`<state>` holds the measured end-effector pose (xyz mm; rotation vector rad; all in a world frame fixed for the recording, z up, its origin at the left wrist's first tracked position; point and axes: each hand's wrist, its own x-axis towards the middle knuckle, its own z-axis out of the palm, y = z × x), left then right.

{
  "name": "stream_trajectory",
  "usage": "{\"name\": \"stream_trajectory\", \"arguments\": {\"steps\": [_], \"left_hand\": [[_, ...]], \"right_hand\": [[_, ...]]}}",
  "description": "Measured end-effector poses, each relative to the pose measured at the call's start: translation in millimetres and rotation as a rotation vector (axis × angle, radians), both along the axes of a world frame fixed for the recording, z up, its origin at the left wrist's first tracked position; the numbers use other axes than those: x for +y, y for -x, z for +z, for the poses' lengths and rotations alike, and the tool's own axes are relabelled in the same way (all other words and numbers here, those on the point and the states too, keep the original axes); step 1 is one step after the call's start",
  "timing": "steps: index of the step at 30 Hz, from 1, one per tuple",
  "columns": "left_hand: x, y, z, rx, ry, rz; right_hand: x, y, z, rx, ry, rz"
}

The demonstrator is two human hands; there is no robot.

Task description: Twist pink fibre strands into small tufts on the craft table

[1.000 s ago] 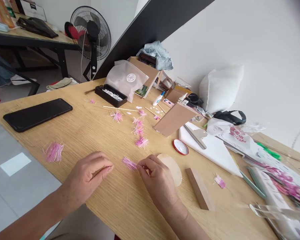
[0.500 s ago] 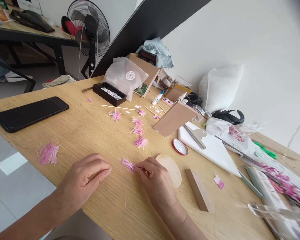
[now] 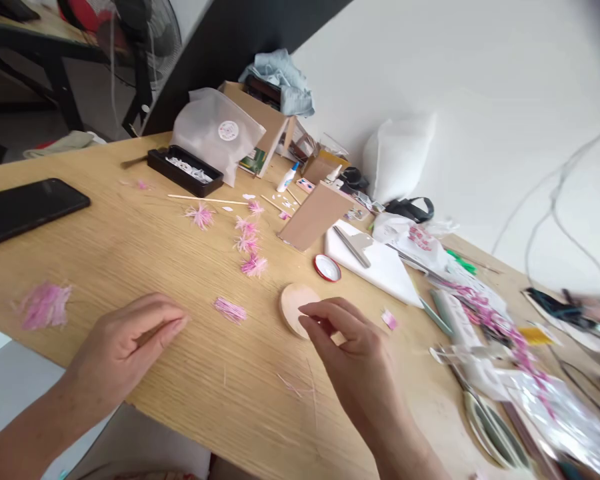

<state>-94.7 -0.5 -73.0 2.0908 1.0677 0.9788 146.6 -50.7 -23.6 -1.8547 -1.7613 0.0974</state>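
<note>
My left hand (image 3: 125, 347) hovers over the near left of the table, thumb and forefinger pinched together. Whether a thin thread is between them is too small to tell. A short bundle of pink threads (image 3: 230, 310) lies on the table to its right, apart from both hands. My right hand (image 3: 355, 353) is above the table beside a round wooden disc (image 3: 291, 307). Its fingers are curled, with thumb and forefinger tips slightly apart and nothing visible between them. A looser pink bundle (image 3: 45, 305) lies left of my left hand. Several fluffy pink tufts (image 3: 247, 243) lie farther back.
A black phone (image 3: 30, 208) lies at the left. Behind the tufts stand a black box (image 3: 185, 175) and a glue bottle (image 3: 287, 177). A brown board (image 3: 315, 217), a red-rimmed lid (image 3: 327, 268) and a clipboard (image 3: 380, 263) occupy the middle right. Scissors (image 3: 490, 427) lie at the right.
My right hand has let go of the pink thread bundle and moved right, toward the wooden disc. The wooden block is now out of sight. The view has turned to the right.
</note>
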Motion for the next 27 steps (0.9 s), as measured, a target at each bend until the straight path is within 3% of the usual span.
{"name": "stream_trajectory", "arguments": {"steps": [4,10,17,27], "left_hand": [[0.2,2.3,-1.0,0.032,-0.005,0.039],[-3.3,-3.1,-0.8,0.041,-0.150,0.020],[-26.5,-41.1,22.9,0.019,-0.242,-0.182],[-35.4,-58.1,3.1,0.099,-0.119,-0.235]], "right_hand": [[-36.5,-21.4,6.2,0.008,0.116,-0.086],[-74.3,-30.4,-13.3,0.075,0.404,-0.197],[-79.9,-15.6,-18.7,0.047,0.449,-0.268],[-74.1,-8.8,-28.1,-0.058,0.469,-0.337]]}}
